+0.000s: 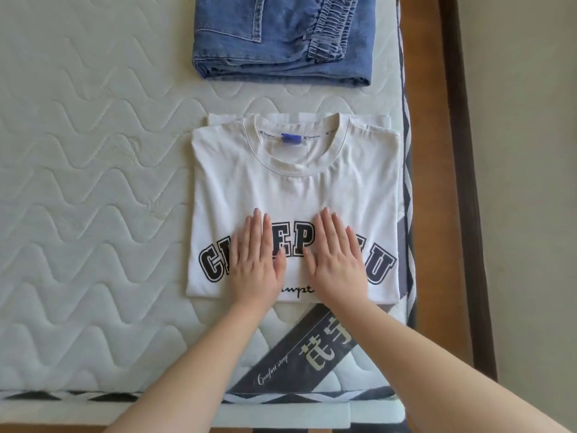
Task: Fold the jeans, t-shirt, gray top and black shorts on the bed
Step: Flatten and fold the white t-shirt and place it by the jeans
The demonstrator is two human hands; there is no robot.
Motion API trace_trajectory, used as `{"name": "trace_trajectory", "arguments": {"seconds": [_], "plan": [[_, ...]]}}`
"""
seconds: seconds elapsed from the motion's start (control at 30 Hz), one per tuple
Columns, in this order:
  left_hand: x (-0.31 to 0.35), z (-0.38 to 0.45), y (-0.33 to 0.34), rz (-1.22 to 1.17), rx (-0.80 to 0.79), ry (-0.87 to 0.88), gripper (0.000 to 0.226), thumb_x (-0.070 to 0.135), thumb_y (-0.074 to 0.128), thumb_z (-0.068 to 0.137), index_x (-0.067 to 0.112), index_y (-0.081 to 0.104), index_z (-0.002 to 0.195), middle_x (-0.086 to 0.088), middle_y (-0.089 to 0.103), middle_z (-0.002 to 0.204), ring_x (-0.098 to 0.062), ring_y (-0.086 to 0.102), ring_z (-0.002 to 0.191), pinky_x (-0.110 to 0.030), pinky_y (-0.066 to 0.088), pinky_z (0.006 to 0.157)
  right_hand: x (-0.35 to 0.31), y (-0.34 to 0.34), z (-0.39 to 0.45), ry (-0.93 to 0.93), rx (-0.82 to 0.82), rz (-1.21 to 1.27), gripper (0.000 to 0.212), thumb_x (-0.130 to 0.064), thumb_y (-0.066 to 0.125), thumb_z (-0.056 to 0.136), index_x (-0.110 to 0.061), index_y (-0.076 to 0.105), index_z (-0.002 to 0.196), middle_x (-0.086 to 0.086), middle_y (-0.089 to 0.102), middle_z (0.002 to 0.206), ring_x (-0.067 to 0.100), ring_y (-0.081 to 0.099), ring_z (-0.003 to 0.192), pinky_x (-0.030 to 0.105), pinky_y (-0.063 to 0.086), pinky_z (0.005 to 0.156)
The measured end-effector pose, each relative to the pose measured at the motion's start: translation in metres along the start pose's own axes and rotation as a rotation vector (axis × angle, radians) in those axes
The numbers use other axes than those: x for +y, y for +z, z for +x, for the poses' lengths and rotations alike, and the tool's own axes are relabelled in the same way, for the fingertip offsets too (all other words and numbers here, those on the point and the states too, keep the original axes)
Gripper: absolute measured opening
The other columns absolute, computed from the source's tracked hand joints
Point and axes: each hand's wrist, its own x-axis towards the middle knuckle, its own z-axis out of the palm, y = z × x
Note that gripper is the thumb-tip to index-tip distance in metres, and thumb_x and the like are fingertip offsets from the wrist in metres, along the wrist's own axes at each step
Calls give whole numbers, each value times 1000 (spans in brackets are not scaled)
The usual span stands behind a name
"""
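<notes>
A white t-shirt with dark block lettering lies folded into a rectangle on the mattress, collar facing away from me. My left hand rests flat on its lower left part, palm down, fingers straight and close together. My right hand lies flat beside it on the lettering, holding nothing. Folded blue jeans sit beyond the shirt at the top of the view. The gray top and black shorts are out of view.
The quilted white mattress spreads to the left. A dark label band crosses its near right corner. The wooden bed frame and a dark strip run along the right edge; the mattress's front edge is close to me.
</notes>
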Motion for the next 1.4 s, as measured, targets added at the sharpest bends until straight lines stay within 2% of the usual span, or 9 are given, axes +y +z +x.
{"name": "trace_trajectory", "arguments": {"seconds": [0.27,0.4,0.5,0.57,0.77,0.87,1.0,1.13,1.4], "plan": [[-44,-75,-8,-22,-88,-251,69,41,31,100,-8,29,149,-26,27,156,-40,28,145,-52,27,118,55,1,-81,87,-95,-49,73,-58,16,102,-14,-5,157,2,-9,164,16,-12,151,33,-7,122],[-54,-111,-28,-16,-258,-305,73,44,29,98,-2,23,153,-20,16,161,-34,19,150,-48,20,120,58,-12,-120,93,-264,-68,76,-56,20,101,-11,-8,156,7,-13,164,19,-18,150,33,-9,121],[-61,-124,-56,-4,-503,-315,71,44,38,101,8,15,157,-11,3,165,-27,10,152,-45,15,122,47,-42,-135,70,-411,-35,74,-55,22,102,-12,-2,157,6,-6,165,19,-9,151,31,-5,121],[-56,-124,-89,15,-555,-279,66,44,40,100,15,21,156,-9,21,163,-26,23,149,-43,23,119,34,-79,-140,27,-429,-6,66,-52,24,103,-17,12,157,2,8,165,17,6,151,32,4,122],[-18,-112,-229,-61,-352,-72,57,38,44,96,14,44,147,-7,51,144,-27,50,130,-43,41,103,-10,-212,-157,-105,-228,-43,40,-41,40,101,-20,51,134,-2,51,140,21,46,130,36,34,107],[-1,-117,-298,-4,-209,42,60,46,30,93,14,54,138,-4,56,138,-25,52,127,-43,41,105,-25,-271,-172,-173,-66,-80,35,-37,51,98,-16,62,124,1,63,126,26,57,117,40,43,99],[17,-134,-374,53,-83,136,54,45,37,94,14,60,133,-6,59,131,-28,54,124,-46,43,104,-47,-329,-205,-256,160,-121,29,-30,69,89,-11,70,111,6,70,112,30,66,103,43,51,89],[30,-155,-422,66,-48,183,54,46,38,94,14,60,132,-5,60,130,-29,54,124,-46,43,105,-68,-364,-243,-300,327,-126,37,-35,52,94,-9,70,113,8,70,111,30,66,104,43,50,92],[27,-175,-453,124,1,280,58,51,37,95,16,58,135,-6,59,135,-29,50,131,-48,39,110,-91,-387,-292,-225,217,-161,53,-44,35,97,-12,64,128,7,65,127,28,59,121,44,44,105]]}}
